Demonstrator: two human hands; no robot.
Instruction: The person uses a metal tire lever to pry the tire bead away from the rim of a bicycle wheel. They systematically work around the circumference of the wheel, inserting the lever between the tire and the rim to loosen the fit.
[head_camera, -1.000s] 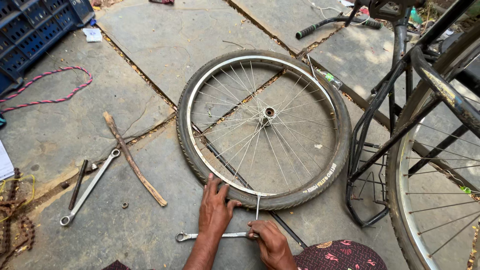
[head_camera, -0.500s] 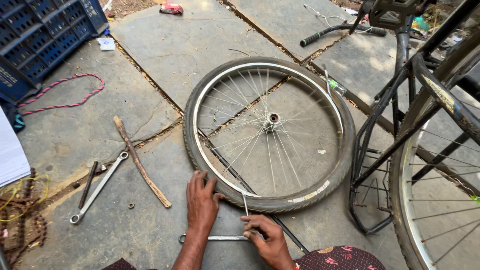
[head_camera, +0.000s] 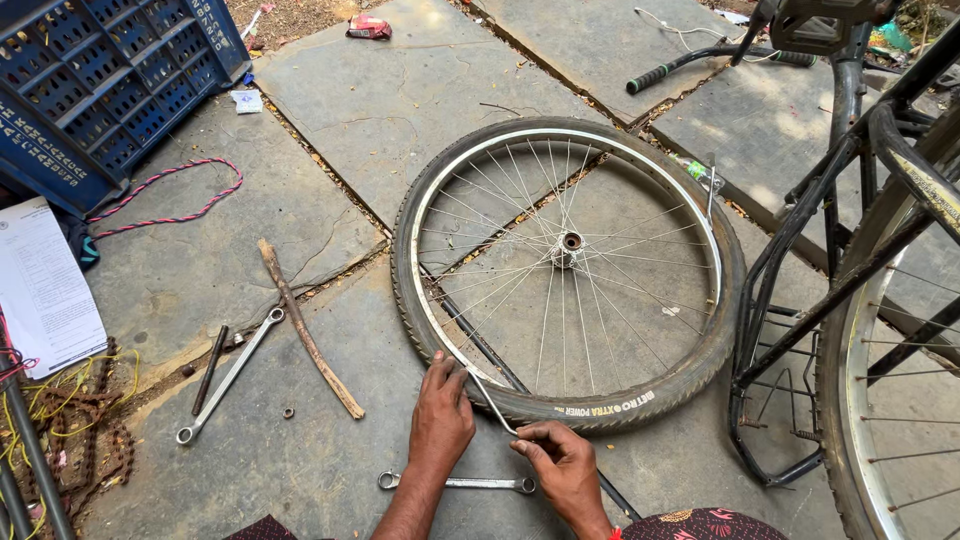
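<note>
my right hand (head_camera: 560, 462) has tilted the thin metal lever (head_camera: 490, 402) under the tyre (head_camera: 560, 408); left hand (head_camera: 440, 415) keeps pressing the bead, fingers curled. prying underway.

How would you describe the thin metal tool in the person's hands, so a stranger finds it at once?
Find the spoked bicycle wheel lying flat on the stone paving. At its near edge, the right hand holds a slim bent metal lever hooked under the tyre; unlike the flat spanner below, it is curved.
</note>
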